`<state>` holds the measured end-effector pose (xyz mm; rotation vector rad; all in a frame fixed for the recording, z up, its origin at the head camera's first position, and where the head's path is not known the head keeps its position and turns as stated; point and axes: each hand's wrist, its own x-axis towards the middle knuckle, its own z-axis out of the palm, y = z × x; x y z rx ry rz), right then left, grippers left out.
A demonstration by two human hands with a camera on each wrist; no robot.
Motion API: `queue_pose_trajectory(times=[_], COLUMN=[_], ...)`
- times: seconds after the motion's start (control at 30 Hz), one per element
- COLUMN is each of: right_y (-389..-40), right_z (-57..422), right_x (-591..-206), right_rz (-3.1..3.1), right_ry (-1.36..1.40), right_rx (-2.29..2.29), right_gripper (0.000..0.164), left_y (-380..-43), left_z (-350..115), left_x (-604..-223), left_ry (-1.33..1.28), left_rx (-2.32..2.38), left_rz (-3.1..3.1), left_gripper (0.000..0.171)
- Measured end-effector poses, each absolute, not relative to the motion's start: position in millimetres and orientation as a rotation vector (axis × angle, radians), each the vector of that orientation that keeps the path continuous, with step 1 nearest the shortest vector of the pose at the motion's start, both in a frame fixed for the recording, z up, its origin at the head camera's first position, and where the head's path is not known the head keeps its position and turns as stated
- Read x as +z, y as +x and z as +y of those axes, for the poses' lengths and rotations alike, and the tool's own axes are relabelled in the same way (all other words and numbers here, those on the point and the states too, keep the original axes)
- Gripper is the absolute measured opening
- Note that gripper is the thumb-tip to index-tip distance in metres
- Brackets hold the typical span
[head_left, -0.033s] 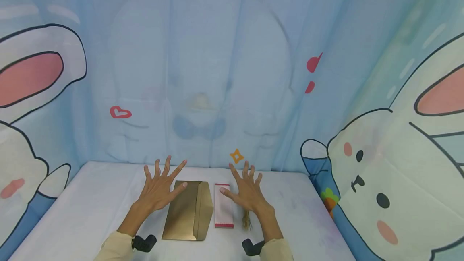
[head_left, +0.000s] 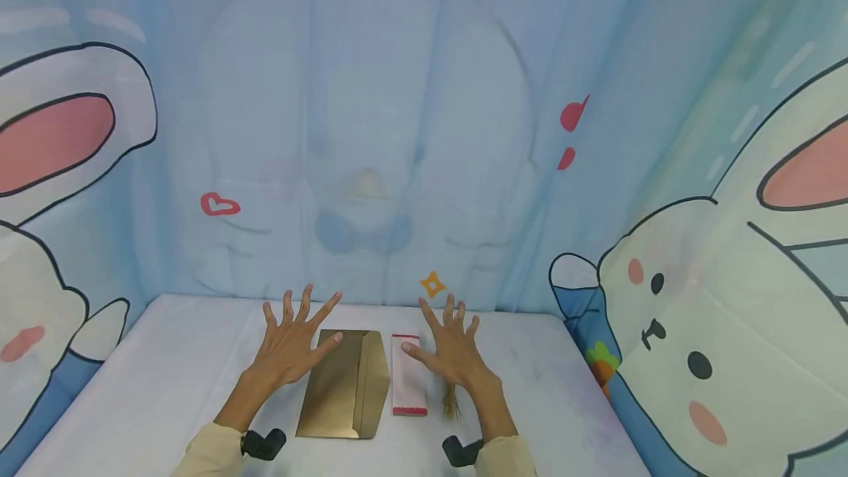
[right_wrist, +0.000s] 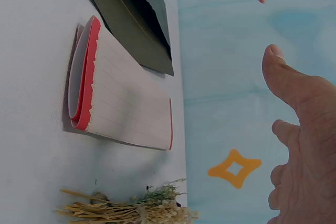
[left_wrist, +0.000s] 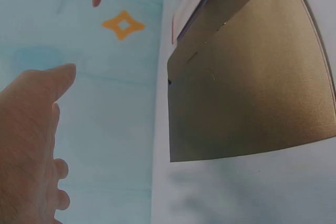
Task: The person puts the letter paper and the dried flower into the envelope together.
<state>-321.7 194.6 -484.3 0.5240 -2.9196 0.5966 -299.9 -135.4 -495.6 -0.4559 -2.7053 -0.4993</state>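
My left hand (head_left: 290, 348) hovers with spread fingers above the left edge of a gold envelope (head_left: 331, 392), holding nothing. The envelope lies on the table with its pointed flap on the right, and the left wrist view shows its shiny face (left_wrist: 252, 77). Right of it rests a folded sheet of lined paper (head_left: 408, 389) with red edges; its folds (right_wrist: 126, 93) show in the right wrist view. Fingers apart, my right hand (head_left: 453, 352) is also raised and grips nothing, its thumb over the paper. Partly hidden below that hand is a small dried-flower bunch (head_left: 450, 403).
A white-covered table (head_left: 543, 403) carries these things. Behind it and at both sides hangs a light blue curtain (head_left: 371, 94) printed with cartoon rabbits, which meets the table's far edge. A dark camera mount (head_left: 263, 445) is strapped to my left wrist, another (head_left: 461, 452) to my right.
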Motion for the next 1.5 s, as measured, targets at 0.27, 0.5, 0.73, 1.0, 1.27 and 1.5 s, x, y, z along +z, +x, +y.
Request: queue_pose_trajectory(times=[0.27, 0.5, 0.73, 1.0, 1.27, 1.5], right_y=[-321, -320, -323, -320, -318, -315], right_z=[193, 190, 185, 173, 153, 142], right_x=[-495, -498, -507, -518, -534, -542], right_rz=[-2.871, -2.683, -2.668, -2.730, -2.771, -2.742], right_ry=[0.468, 0.322, 0.150, 0.054, -0.128, -0.195], right_rx=[0.604, 0.458, 0.552, 0.743, 0.785, 0.692], right_gripper=[0.084, 0.042, 0.032, 0.027, 0.030, 0.038], left_y=[-295, -291, -290, -284, -272, -266], left_z=[-135, -128, -119, -110, -99, -91], left_x=[-503, -508, -513, -524, -543, -555], left_ry=[-0.453, -0.487, -0.531, -0.548, -0.573, -0.576], left_rx=[-0.485, -0.521, -0.542, -0.553, -0.619, -0.698], left_rz=[-2.696, -2.686, -2.691, -2.727, -2.845, -2.892], left_gripper=[0.074, 0.072, 0.067, 0.062, 0.058, 0.054])
